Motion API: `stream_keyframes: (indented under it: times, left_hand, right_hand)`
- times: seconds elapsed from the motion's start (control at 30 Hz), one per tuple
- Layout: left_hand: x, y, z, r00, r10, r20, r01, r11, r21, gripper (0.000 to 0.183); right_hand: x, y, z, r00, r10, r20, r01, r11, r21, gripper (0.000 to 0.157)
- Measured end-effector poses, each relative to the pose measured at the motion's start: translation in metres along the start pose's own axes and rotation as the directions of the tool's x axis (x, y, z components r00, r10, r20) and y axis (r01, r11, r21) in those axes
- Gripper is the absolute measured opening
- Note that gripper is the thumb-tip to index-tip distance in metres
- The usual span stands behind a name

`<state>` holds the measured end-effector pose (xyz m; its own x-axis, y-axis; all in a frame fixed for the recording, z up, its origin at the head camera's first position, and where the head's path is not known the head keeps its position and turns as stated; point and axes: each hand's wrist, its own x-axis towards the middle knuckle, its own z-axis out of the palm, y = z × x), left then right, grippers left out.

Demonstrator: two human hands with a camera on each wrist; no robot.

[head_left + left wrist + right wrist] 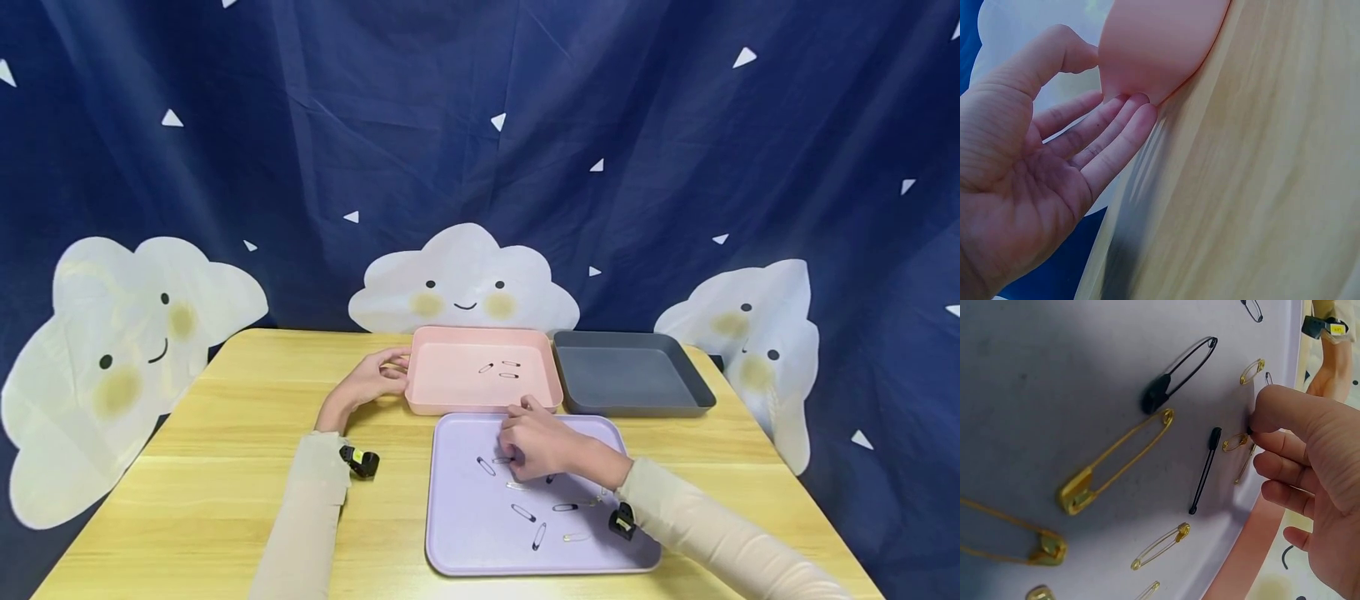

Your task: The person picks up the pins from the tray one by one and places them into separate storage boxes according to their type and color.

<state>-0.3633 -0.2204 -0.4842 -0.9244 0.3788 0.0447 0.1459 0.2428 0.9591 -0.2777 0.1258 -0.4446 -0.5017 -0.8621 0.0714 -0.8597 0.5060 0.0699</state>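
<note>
My left hand (pixel 372 379) rests against the left side of a pink tray (pixel 422 400); in the left wrist view the fingers are extended, fingertips touching the tray's outer wall (pixel 1154 44). My right hand (pixel 542 442) is over the far part of a lilac tray (pixel 457 533), fingers curled down. In the right wrist view its thumb and forefinger pinch the dark end of a black safety pin (pixel 1249 430), mostly hidden by the hand. Black safety pins (pixel 522 512) and gold safety pins (pixel 1116 462) lie scattered on the lilac tray. Several dark safety pins (pixel 509 376) lie in the pink tray.
A dark grey tray (pixel 630 375) stands right of the pink one, both behind the lilac tray on the wooden table (pixel 202 500). A navy curtain (pixel 420 167) with white clouds hangs behind the table's far edge.
</note>
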Motion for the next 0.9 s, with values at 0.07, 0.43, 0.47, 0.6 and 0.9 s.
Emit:
stream_keyframes:
  times: [0.07,0.43,0.47,0.6,0.9]
  left_hand:
    - [0.0,0.0003,0.0008,1.0,-0.001,0.0,0.001,1.0,0.0,0.073]
    - [-0.0011,0.0019,-0.0001,1.0,0.002,0.001,-0.002,1.0,-0.003,0.073]
    - [-0.001,0.0018,-0.0005,1.0,0.005,0.0,-0.005,1.0,-0.003,0.073]
    - [-0.0006,0.0016,-0.0012,1.0,0.009,-0.003,-0.009,1.0,-0.003,0.074]
    - [-0.0021,0.0009,0.0003,0.999,0.042,0.005,-0.042,0.999,0.0,0.073]
  right_hand:
    - [-0.0001,-0.0005,0.0003,1.0,0.007,0.004,-0.007,1.0,0.002,0.021]
    - [0.0004,0.001,0.0018,1.0,0.01,-0.002,-0.01,1.0,0.016,0.021]
    - [0.0006,0.0012,0.0019,1.0,0.008,-0.002,-0.008,1.0,0.016,0.02]
    - [0.001,0.0011,0.0016,1.0,-0.003,-0.015,0.003,1.0,0.016,0.02]
    - [0.0012,-0.0014,-0.0006,1.0,0.022,0.013,-0.023,1.0,0.017,0.02]
